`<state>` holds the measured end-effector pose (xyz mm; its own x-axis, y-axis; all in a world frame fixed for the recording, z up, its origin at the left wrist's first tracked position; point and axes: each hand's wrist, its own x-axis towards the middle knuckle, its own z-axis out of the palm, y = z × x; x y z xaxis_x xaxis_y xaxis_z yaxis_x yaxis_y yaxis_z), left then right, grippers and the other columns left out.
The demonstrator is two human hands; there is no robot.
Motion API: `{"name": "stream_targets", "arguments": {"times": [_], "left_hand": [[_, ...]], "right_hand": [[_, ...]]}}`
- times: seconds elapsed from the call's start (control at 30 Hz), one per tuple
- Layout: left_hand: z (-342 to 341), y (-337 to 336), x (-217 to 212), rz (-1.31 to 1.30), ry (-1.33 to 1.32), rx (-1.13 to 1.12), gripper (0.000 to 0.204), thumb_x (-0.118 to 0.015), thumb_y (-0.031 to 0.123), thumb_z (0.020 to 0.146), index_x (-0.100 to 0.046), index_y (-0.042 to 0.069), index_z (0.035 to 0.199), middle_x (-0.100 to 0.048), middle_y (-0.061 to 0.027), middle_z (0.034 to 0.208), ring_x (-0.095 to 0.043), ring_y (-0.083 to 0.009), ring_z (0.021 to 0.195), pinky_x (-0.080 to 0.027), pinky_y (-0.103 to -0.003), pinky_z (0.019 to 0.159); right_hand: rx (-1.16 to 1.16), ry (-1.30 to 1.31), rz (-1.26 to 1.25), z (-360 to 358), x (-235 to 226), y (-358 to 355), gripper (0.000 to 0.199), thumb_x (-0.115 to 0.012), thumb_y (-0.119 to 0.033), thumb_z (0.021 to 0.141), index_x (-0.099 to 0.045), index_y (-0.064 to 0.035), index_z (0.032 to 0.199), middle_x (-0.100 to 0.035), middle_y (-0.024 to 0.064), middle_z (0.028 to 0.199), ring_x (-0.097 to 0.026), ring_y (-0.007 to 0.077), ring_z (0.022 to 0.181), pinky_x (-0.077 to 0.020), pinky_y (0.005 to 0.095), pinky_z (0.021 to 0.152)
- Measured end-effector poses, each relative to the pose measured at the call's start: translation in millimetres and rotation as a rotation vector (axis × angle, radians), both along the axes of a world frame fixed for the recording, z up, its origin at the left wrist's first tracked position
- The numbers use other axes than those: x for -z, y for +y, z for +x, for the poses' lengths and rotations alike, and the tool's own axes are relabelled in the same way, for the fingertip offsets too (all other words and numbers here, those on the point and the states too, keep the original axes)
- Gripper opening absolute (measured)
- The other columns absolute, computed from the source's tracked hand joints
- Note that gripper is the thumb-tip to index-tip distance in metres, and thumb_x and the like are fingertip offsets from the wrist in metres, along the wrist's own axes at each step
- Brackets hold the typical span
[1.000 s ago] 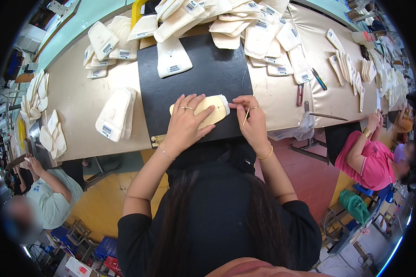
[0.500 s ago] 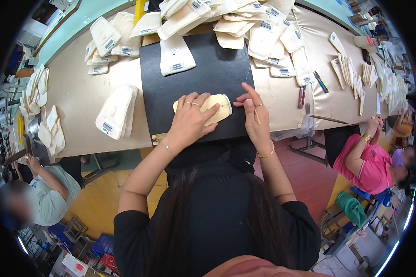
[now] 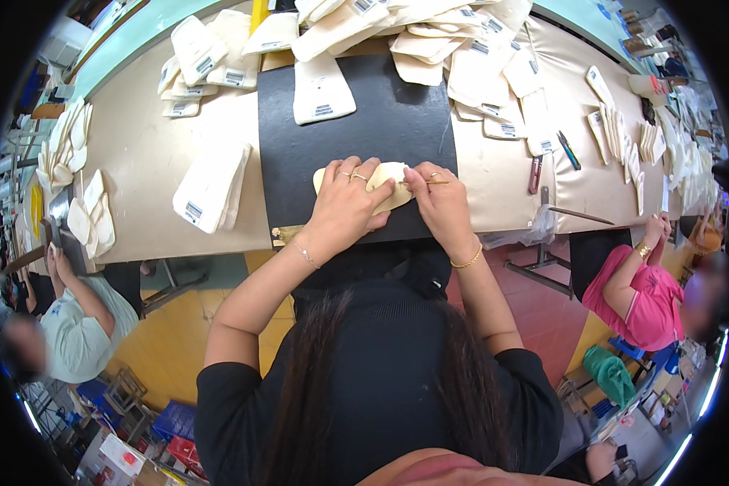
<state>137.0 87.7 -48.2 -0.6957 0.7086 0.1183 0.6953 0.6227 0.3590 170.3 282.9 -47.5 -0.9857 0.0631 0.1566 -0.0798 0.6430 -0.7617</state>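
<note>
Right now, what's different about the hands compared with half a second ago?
The right hand has moved left, back to the pale pad's right end; the thin stick it holds has swung roughly level. The left hand stays on the pad.

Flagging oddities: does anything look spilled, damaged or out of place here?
Nothing visibly spilled or damaged. Slightly untidy: a crumpled clear plastic bag at the near edge of the table, right of the right hand, and cream pads heaped unevenly across the table's far side.
</note>
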Motion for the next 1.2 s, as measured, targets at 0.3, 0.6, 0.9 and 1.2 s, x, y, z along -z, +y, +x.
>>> {"name": "stream_targets", "arguments": {"times": [0.3, 0.6, 0.9, 1.2], "left_hand": [[-4.6, 5.4, -5.2, 0.020, -0.038, 0.027, 0.047, -0.085, 0.023, 0.068, -0.071, 0.013, 0.112, -0.058, -0.0131, 0.133, -0.052, -0.0357, 0.123, -0.040, -0.049, 0.106], [-4.3, 5.5, -1.4, 0.011, -0.026, 0.025, 0.045, -0.084, 0.022, 0.068, -0.071, 0.011, 0.110, -0.058, -0.0129, 0.132, -0.053, -0.0361, 0.121, -0.040, -0.049, 0.104], [-4.6, 5.8, -1.7, -0.008, 0.019, 0.037, 0.049, -0.084, 0.023, 0.069, -0.071, 0.012, 0.115, -0.058, -0.0124, 0.133, -0.053, -0.0355, 0.121, -0.041, -0.049, 0.104], [-3.8, 5.1, -1.4, -0.015, 0.008, 0.045, 0.050, -0.084, 0.022, 0.070, -0.070, 0.012, 0.116, -0.057, -0.0125, 0.132, -0.053, -0.0356, 0.121, -0.041, -0.050, 0.103]], "right_hand": [[-0.108, 0.120, 0.224, -3.5, -3.9, -1.3, 0.023, -0.063, -0.027, 0.098, -0.069, -0.0076, 0.086, -0.068, 0.0087, 0.078, -0.067, 0.0282, 0.076, -0.0503, 0.0389, 0.074], [-0.100, 0.158, 0.287, -1.1, -6.5, -2.9, 0.023, -0.065, -0.026, 0.096, -0.063, -0.0086, 0.081, -0.066, 0.0061, 0.075, -0.066, 0.0236, 0.074, -0.0536, 0.0362, 0.068], [-0.158, 0.188, 0.451, -5.2, -2.4, -4.3, 0.021, -0.063, -0.028, 0.095, -0.064, -0.0105, 0.082, -0.066, 0.0039, 0.074, -0.066, 0.0219, 0.073, -0.0525, 0.0360, 0.068], [-0.122, 0.183, 0.412, -2.7, 1.0, -5.1, 0.021, -0.064, -0.027, 0.093, -0.065, -0.0100, 0.081, -0.066, 0.0047, 0.074, -0.066, 0.0228, 0.072, -0.0526, 0.0371, 0.070]]}}
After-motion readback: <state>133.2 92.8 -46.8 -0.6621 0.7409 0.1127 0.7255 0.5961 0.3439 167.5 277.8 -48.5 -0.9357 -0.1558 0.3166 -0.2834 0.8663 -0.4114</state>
